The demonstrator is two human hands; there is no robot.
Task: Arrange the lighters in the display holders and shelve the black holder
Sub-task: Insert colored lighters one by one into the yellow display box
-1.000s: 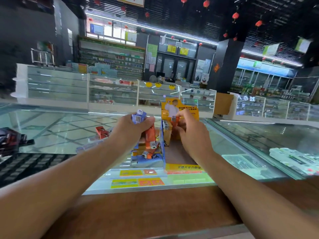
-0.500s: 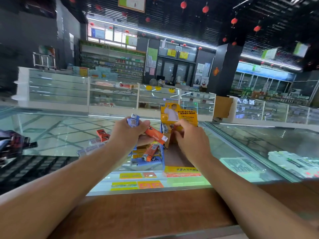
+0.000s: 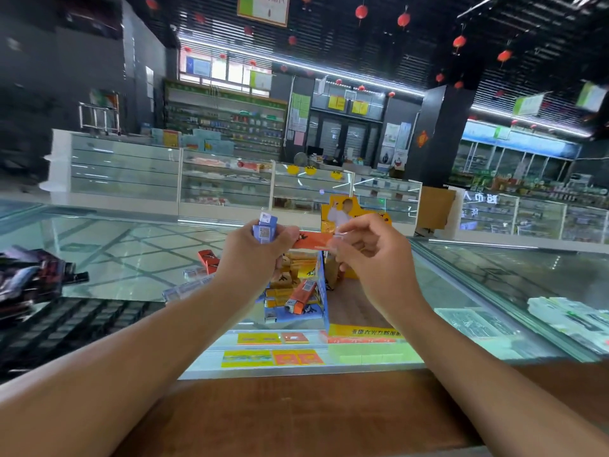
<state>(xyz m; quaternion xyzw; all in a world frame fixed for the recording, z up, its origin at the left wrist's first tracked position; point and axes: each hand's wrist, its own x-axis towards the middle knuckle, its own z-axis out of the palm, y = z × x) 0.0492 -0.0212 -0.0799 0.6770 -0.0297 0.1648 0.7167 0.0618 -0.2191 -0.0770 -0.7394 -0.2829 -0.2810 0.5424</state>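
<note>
- A dark holder point(image 3: 39, 278), too blurred to read, lies far left on the glass counter point(image 3: 131, 258), well apart from both hands. Shelving it looks like a later job.
- A stray lighter point(image 3: 208, 261) lies on the glass just left of the left wrist, not yet gathered.
- The left hand point(image 3: 253, 258) is curled round a bunch of blue lighters point(image 3: 265, 227), and its thumb also pins one end of an orange lighter point(image 3: 311, 240).
- The right hand point(image 3: 372, 258) pinches that lighter's other end between thumb and forefinger. The left thumb should ease off first so the blue ones do not spill.
- The yellow display box point(image 3: 359, 308) sits open just below the right hand. The lighter should go in upright, snug against its neighbours.
</note>
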